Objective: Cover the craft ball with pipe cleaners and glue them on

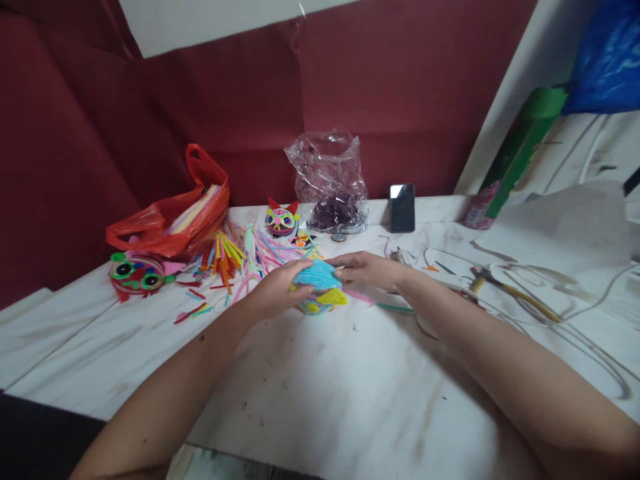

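Between my two hands is a rounded fuzzy-stick craft (318, 275), bright blue on top with yellow pieces and other colours lower down. My left hand (277, 290) is closed on its left side, thumb toward me and fingers over the top. From the right, my right hand (367, 270) grips the other side, with its fingers bent at the far upper edge. The craft is just above or on the marbled tabletop; I cannot tell which. A pink fuzzy stick (359, 297) and a green one (395, 308) lie by my right wrist.
Loose fuzzy sticks (265, 250) are heaped behind my left hand. Two finished animal-face crafts (137, 272) (281, 220), a red plastic bag (200, 220), a clear bag (330, 173) and a phone (402, 208) stand farther back. Yellow-handled pliers (525, 300) and wires lie right.
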A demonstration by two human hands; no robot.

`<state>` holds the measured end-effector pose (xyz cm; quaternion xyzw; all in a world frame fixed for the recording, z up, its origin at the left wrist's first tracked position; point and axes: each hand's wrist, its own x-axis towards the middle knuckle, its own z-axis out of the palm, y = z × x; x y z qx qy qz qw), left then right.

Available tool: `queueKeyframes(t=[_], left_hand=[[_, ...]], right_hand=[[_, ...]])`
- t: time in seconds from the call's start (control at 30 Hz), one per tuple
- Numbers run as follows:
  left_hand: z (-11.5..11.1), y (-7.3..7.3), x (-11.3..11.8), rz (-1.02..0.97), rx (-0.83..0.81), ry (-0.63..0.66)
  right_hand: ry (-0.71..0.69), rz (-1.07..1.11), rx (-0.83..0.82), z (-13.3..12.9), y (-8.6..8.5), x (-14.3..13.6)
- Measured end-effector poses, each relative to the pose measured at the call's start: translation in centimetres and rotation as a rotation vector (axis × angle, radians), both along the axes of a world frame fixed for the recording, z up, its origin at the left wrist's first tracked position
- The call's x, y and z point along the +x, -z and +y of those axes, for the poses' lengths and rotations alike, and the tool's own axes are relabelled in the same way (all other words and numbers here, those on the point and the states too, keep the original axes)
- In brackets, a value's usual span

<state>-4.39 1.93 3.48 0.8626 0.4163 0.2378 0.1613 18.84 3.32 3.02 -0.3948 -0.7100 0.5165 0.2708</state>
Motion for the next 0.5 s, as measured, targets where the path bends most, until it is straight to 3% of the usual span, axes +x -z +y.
queueKeyframes(t=[0.17,0.3,0.5], left_hand=[[0.4,0.3,-0.8,-0.039,-0.059,0.049],[0.5,0.0,-1.0,-0.065,-0.122,0.037],[2.2,-0.3,-2.7,-0.279,-0.438,0.143]], right_hand=[[-0.033,-0.116,0.142,-0.3,-0.5,0.1],[0.023,-0.193,0.345,0.1,0.4,-0.3],[0.08,-0.246,0.386,0.3,0.9,-0.6]])
